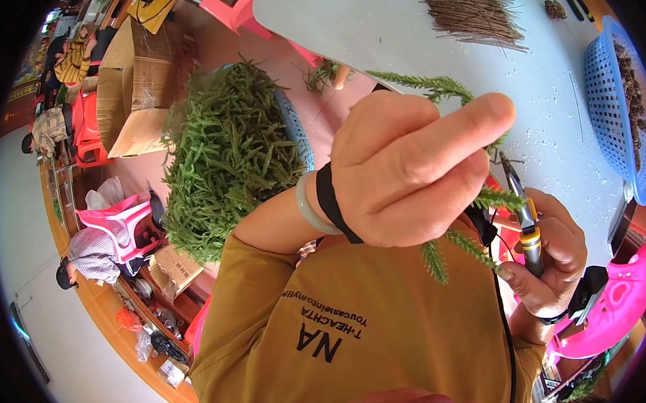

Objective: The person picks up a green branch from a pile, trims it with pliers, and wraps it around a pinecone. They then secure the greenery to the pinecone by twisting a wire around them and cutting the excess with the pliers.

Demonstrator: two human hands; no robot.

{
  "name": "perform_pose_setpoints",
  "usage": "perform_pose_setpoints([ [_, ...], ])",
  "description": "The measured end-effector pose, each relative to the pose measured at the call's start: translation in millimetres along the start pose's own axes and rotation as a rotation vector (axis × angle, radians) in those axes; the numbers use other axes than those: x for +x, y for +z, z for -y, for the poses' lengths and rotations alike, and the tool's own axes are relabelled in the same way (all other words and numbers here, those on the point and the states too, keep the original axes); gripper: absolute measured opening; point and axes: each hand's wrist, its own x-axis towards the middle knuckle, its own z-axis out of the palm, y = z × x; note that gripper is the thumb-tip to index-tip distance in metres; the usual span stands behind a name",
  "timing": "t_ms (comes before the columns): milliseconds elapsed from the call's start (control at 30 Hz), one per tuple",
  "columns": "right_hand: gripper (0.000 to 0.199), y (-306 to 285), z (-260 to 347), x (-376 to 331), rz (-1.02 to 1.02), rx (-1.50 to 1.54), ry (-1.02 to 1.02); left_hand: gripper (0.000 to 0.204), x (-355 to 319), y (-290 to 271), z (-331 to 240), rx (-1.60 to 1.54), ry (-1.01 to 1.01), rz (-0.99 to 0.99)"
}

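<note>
Gripping a green sprig in a closed curl, the left hand is seemingly steadying it beside pliers the right hand is clasping.

A single wide fisheye view is looking down from the person's head, taking in the yellow-brown shirt along the bottom and the pale table toward the top. The left hand is looming close to the lens (it is filling much of the middle), while the right hand is appearing smaller. Toward the dark rim, the room is bending into curves.
</note>
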Motion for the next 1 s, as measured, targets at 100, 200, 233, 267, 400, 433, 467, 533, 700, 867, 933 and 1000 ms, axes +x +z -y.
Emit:
perform_pose_setpoints([
  [100, 0.035, 1.1, 0.1, 1.0, -0.009, -0.061, -0.032, 0.029, -0.8, -9.6, 4.5, 0.041, 0.094, 0.102],
  [200, 0.033, 4.4, -4.2, -0.7, -0.053, -0.091, -0.058, 0.034, -2.5, -8.7, 3.0, 0.047, 0.111, 0.142],
  [233, 0.032, 5.1, -5.7, -1.1, -0.075, -0.105, -0.073, 0.033, -3.6, -6.8, 1.5, 0.035, 0.082, 0.13],
  [267, 0.032, 5.3, -6.5, -0.8, -0.071, -0.106, -0.073, 0.032, -4.3, -6.1, 0.6, 0.023, 0.054, 0.119],
  [400, 0.03, 5.8, -10.2, 1.9, -0.079, -0.236, -0.14, 0.03, 1.2, -11.5, 6.5, 0.099, 0.185, 0.162],
  [433, 0.029, 6.6, -11.6, 1.8, -0.09, -0.246, -0.148, 0.03, 1.2, -11.5, 7.3, 0.098, 0.183, 0.16],
  [467, 0.029, 7.2, -12.7, 1.8, -0.101, -0.255, -0.156, 0.029, 1.0, -11.3, 7.9, 0.104, 0.201, 0.163],
  [533, 0.029, 6.9, -12.6, 2.4, -0.112, -0.267, -0.162, 0.028, 0.5, -10.5, 9.0, 0.114, 0.238, 0.167],
  [700, 0.029, 6.1, -10.4, 6.1, -0.074, -0.287, -0.192, 0.025, 1.6, -9.6, 13.8, 0.066, 0.281, 0.134],
  [867, 0.03, 4.0, -14.8, 7.1, -0.066, -0.26, -0.232, 0.02, 1.3, -7.5, 15.4, 0.047, 0.306, 0.1],
  [933, 0.03, 2.8, -15.8, 8.1, -0.06, -0.267, -0.245, 0.02, -0.4, -5.4, 15.1, 0.033, 0.304, 0.069],
  [1000, 0.03, 1.1, -16.2, 10.2, -0.034, -0.262, -0.247, 0.021, -1.9, -5.3, 14.5, 0.015, 0.285, 0.073],
])
